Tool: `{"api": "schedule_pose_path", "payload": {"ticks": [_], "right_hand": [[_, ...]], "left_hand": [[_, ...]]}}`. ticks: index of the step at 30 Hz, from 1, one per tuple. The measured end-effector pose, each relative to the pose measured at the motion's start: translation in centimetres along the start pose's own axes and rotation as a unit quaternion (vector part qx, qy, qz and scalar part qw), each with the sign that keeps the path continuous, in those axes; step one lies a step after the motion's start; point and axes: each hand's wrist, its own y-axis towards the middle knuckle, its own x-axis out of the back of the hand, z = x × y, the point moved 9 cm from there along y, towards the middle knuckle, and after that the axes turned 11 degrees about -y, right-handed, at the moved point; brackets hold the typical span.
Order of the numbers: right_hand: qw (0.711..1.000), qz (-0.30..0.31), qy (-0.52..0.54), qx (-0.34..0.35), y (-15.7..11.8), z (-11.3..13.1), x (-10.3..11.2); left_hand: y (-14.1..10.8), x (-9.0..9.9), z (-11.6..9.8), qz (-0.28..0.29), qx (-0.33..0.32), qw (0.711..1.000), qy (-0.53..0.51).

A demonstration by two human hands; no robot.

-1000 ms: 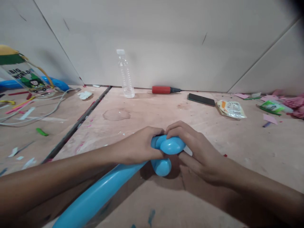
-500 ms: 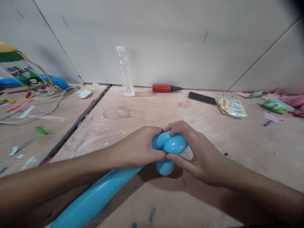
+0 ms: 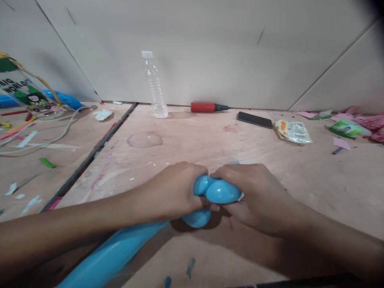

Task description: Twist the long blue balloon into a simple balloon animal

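1. Two hands of yours are wrapped around one twisted light-blue balloon [image 3: 223,191], low in the middle of the view, over the pinkish wooden surface [image 3: 189,140].
2. Your left hand [image 3: 177,192] is curled round the twisted end from the left, with a small bubble showing beside its thumb and forefinger.
3. Your right hand [image 3: 258,194] grips a rounder bubble next to that one, fingers bent over its top and thumb underneath; the tips are partly hidden, so you cannot tell how hard they press.
4. Your hands nearly meet at the top of the twist. Another rounded bubble hangs below your left hand, and the long untwisted part slants out under your left forearm to the bottom edge.
5. Beyond your hands, a clear bottle [image 3: 155,90] with a white cap stands near the pale wall [image 3: 210,48]. To its right lie a red pump [image 3: 203,107] with a dark nozzle, a black phone [image 3: 255,119] and a plastic packet [image 3: 294,132].
6. Farther right, you have a green-and-white wrapper [image 3: 346,128] beside crumpled pink material [image 3: 373,130].
7. Off to the left, across a dark gap [image 3: 119,125] in the boards, are a crumpled white tissue [image 3: 103,115], a pale cable [image 3: 71,123], a green scrap [image 3: 47,163] and a clear container [image 3: 22,94] lettered "BIG WORLD", with a darker blue tube [image 3: 67,100] behind it.
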Motion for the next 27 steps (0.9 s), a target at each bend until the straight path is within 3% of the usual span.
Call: {"api": "schedule_pose_path", "payload": {"ticks": [2,3,5,7,8,9,11,14,16,20,27], "right_hand": [[0.982,0.048,0.165,-0.08,0.1,-1.8,-1.3],[0.958,0.086,0.247,-0.121,-0.1,-2.7,-2.5],[0.882,0.187,0.396,-0.176,-0.8,-3.4,-5.6],[0.806,0.276,0.491,-0.18,-1.6,-3.0,-7.8],[0.785,0.302,0.511,-0.176,-1.9,-2.7,-8.4],[0.782,0.308,0.513,-0.173,-1.9,-2.7,-8.7],[0.834,0.243,0.469,-0.161,-1.2,-3.3,-7.7],[0.935,0.018,0.337,-0.106,0.3,-4.0,-2.8],[0.963,-0.061,0.259,-0.047,0.5,-3.2,-0.5],[0.979,-0.051,0.195,0.016,0.7,-2.1,0.0],[0.955,-0.035,0.282,-0.086,0.9,-5.1,-1.6]], "left_hand": [[-0.6,0.5,-0.9,-0.036,-0.014,0.985,0.167],[-0.9,0.7,-1.7,-0.058,-0.036,0.965,0.254],[-1.9,0.4,-4.0,-0.091,-0.116,0.912,0.383],[-2.9,-0.5,-5.8,-0.102,-0.201,0.863,0.453],[-3.2,-0.9,-6.1,-0.095,-0.225,0.849,0.468],[-3.3,-1.2,-6.2,-0.085,-0.235,0.847,0.469],[-2.6,-0.9,-5.4,-0.056,-0.21,0.874,0.435],[-0.9,0.6,-3.1,-0.025,-0.12,0.952,0.28],[0.0,1.5,-1.8,-0.008,-0.08,0.989,0.126],[1.2,1.7,-0.3,0.045,-0.038,0.996,-0.064],[1.5,1.7,0.7,0.042,-0.017,0.997,-0.057]]}}
